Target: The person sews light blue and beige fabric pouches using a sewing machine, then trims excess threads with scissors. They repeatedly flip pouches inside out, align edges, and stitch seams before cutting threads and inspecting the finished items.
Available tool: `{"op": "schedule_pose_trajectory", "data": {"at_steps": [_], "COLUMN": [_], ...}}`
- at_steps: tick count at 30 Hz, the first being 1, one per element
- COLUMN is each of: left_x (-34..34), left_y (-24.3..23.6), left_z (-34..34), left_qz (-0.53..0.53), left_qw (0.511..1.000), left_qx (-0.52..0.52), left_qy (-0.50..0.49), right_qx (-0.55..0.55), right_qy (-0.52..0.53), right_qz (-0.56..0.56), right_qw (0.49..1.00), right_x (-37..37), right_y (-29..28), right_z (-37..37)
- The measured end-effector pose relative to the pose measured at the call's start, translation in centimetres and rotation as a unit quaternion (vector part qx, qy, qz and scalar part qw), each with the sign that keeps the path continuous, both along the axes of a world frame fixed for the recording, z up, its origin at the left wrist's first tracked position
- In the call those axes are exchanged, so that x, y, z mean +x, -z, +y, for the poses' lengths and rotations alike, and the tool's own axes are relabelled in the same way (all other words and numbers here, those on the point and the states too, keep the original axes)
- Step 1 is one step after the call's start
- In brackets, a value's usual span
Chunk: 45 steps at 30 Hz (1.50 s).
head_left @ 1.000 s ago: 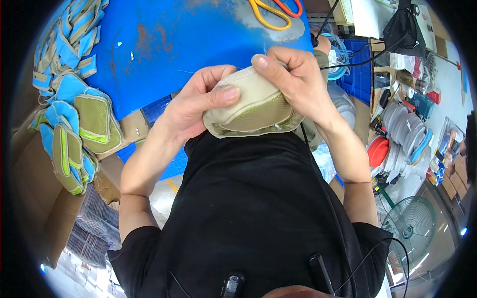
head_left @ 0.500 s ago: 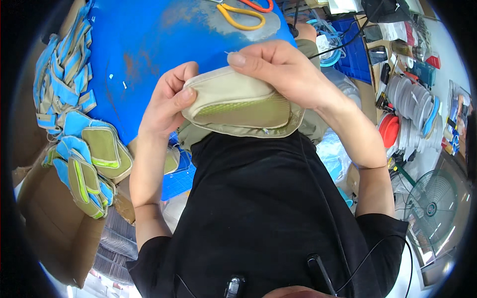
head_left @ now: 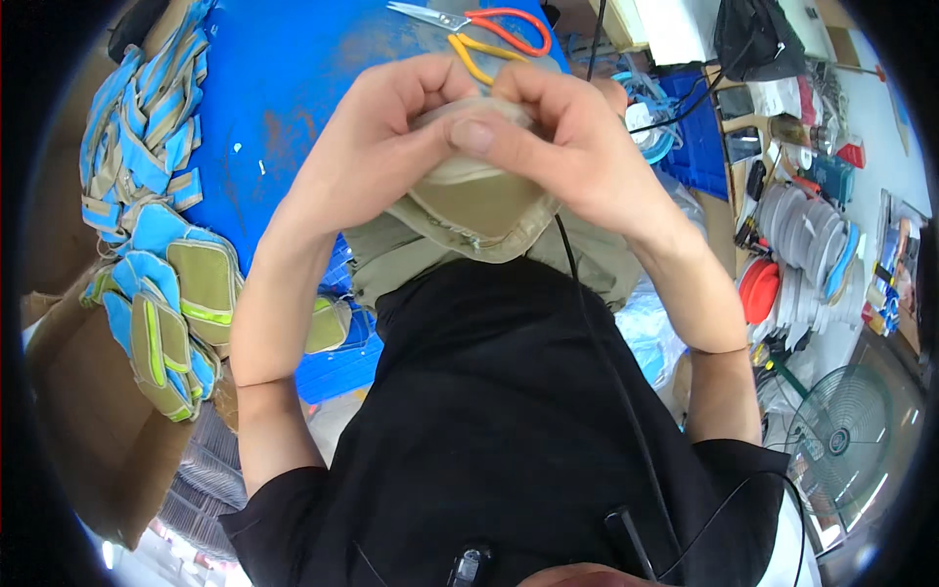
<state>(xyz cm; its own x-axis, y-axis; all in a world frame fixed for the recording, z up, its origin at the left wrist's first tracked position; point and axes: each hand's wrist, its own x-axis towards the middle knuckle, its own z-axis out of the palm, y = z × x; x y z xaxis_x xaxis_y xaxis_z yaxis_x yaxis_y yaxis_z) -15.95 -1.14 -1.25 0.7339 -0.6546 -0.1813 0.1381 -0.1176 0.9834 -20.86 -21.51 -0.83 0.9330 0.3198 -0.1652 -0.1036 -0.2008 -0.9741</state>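
Between my two hands is a beige and olive sewn fabric pouch [head_left: 479, 207], held above my lap at the near edge of the blue table. My left hand [head_left: 377, 147] pinches its upper edge from the left, fingers curled. My right hand [head_left: 562, 137] grips the same edge from the right, its thumb lying across the top beside the left thumb. The pouch's far side and most fingertips are hidden. Just beyond the hands lie scissors [head_left: 454, 20] with one red and one yellow handle, blades toward the left.
Blue-and-beige straps [head_left: 147, 127] are heaped at the left of the blue table [head_left: 284, 68], above several blue and olive sewn pieces [head_left: 203, 279]. A cardboard box [head_left: 93, 430] stands below them. To the right are a blue crate [head_left: 699, 137], grey discs [head_left: 797, 230] and a fan [head_left: 839, 440].
Both hands have come together at the pouch's upper edge, and the pouch is bunched and turned more end-on. The scissors show more fully, as the view has shifted.
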Motion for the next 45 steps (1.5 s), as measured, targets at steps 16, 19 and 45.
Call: {"op": "schedule_pose_trajectory", "data": {"at_steps": [16,19,45], "left_x": [-8.0,-8.9,-8.5], "left_y": [7.0,6.6,5.8], "left_z": [2.0,1.8,0.8], "left_qz": [0.411,0.478,0.213], "left_qw": [0.861,0.802,0.934], "left_qx": [-0.281,-0.357,-0.282], "left_qy": [-0.105,-0.027,-0.047], "right_qx": [0.342,0.338,0.224], "right_qy": [0.148,0.141,0.064], "right_qz": [0.142,0.124,0.016], "right_qw": [0.917,0.922,0.972], "right_x": [-2.0,-1.7,-0.4], "right_y": [5.6,6.7,9.0], "right_z": [-3.8,-4.3,-4.8]}}
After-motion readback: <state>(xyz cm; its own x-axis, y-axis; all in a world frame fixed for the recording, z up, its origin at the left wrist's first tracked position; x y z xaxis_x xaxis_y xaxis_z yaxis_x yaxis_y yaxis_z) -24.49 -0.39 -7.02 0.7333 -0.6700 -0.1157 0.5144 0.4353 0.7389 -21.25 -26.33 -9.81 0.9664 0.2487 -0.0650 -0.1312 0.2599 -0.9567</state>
